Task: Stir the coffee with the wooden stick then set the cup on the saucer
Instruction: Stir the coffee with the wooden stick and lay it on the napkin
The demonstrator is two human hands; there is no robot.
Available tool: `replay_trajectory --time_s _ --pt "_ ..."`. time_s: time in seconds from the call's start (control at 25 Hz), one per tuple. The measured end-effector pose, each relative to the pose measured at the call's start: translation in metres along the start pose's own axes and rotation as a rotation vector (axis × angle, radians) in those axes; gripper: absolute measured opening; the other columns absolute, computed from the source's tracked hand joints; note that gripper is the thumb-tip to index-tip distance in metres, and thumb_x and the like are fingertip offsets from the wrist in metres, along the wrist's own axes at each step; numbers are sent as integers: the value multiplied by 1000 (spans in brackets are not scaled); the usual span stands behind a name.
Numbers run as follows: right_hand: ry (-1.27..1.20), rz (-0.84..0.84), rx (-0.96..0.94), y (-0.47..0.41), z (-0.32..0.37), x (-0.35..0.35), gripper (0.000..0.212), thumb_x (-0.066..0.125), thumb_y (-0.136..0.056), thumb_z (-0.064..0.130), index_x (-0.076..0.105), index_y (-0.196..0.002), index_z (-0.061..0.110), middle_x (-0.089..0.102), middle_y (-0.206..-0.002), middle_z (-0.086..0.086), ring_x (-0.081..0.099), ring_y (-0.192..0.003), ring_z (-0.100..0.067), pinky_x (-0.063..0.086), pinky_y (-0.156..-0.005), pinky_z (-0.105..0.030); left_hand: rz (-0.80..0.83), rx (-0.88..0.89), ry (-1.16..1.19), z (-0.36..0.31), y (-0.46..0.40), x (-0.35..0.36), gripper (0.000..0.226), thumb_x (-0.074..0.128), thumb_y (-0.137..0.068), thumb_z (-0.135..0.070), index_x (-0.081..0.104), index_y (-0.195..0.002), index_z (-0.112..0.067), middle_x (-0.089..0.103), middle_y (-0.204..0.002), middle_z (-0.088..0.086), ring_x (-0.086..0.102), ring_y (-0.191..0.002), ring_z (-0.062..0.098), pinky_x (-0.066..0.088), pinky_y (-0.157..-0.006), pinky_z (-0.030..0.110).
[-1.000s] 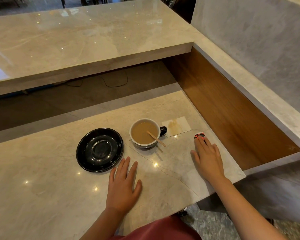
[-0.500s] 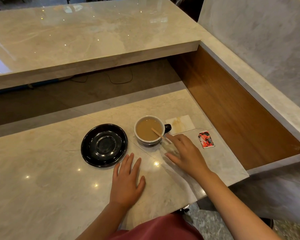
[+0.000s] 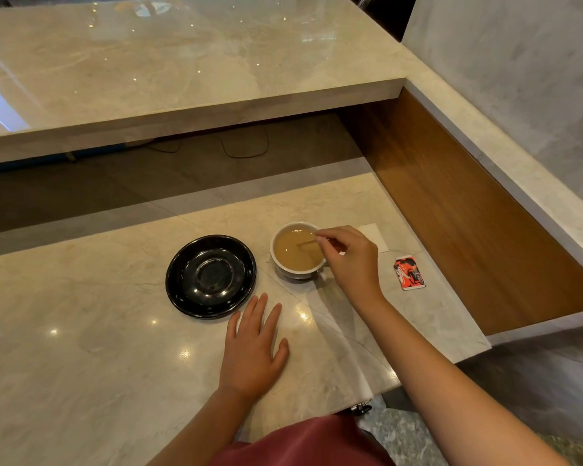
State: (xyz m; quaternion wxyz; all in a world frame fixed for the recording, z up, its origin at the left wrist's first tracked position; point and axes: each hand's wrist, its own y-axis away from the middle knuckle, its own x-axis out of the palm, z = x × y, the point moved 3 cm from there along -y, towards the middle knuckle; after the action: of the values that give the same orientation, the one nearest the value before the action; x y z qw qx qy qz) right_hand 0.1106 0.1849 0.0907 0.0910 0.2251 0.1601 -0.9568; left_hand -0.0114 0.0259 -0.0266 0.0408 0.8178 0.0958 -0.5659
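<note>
A white cup (image 3: 288, 269) of milky coffee stands on the marble counter, just right of an empty black saucer (image 3: 210, 276). My right hand (image 3: 352, 260) is over the cup's right rim, with thumb and fingers pinched on the top of the wooden stick (image 3: 306, 244), whose lower end dips into the coffee. The hand hides the cup's handle. My left hand (image 3: 252, 349) lies flat on the counter, fingers apart, in front of the saucer and holding nothing.
A red sachet (image 3: 409, 273) lies on the counter right of the cup. A stained white napkin (image 3: 375, 236) lies behind my right hand. A higher marble shelf (image 3: 182, 72) runs behind, a wooden side panel (image 3: 458, 210) stands at the right, and the counter ends near the sachet.
My right hand left the red sachet, moved left to the cup and took hold of the stick. The left hand stayed flat in place.
</note>
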Motion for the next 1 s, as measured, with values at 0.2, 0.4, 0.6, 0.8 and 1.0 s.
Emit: replay_trajectory --time_s 0.2,0.4,0.6,0.8,1.0 --pt "-29 90 49 -7 -6 6 16 65 -83 4 71 -97 4 73 -97 -14 66 -90 -21 54 -82 -31 -4 4 1 -1 0 -1 58 32 -89 -47 31 -142 -24 23 -154 8 0 -140 13 0 -112 40" --pt "152 48 -140 -16 -10 -15 9 63 -82 -1 70 -86 3 74 -83 -14 67 -74 -25 57 -71 -38 6 3 -6 0 0 0 58 31 -89 -48 30 -143 -25 21 -154 6 -2 -140 13 2 -113 41" --pt "188 157 -127 -9 -16 -27 8 63 -82 1 69 -83 6 74 -78 -9 67 -71 -19 57 -69 -29 14 -8 -11 0 -1 1 58 31 -89 -48 30 -142 -26 20 -155 5 -4 -139 12 3 -112 43" --pt "6 166 -56 2 -5 -1 12 64 -82 1 72 -89 7 72 -82 -2 66 -77 -14 51 -73 -12 13 -8 -2 -1 -1 -1 58 30 -89 -49 31 -142 -25 22 -154 6 1 -140 14 6 -112 44" --pt "170 111 -230 -12 2 10 14 61 -85 4 69 -97 4 74 -90 -15 68 -80 -25 53 -72 -29 14 -4 -4 0 -1 -2 59 31 -89 -48 31 -142 -25 22 -154 7 2 -140 15 4 -113 43"
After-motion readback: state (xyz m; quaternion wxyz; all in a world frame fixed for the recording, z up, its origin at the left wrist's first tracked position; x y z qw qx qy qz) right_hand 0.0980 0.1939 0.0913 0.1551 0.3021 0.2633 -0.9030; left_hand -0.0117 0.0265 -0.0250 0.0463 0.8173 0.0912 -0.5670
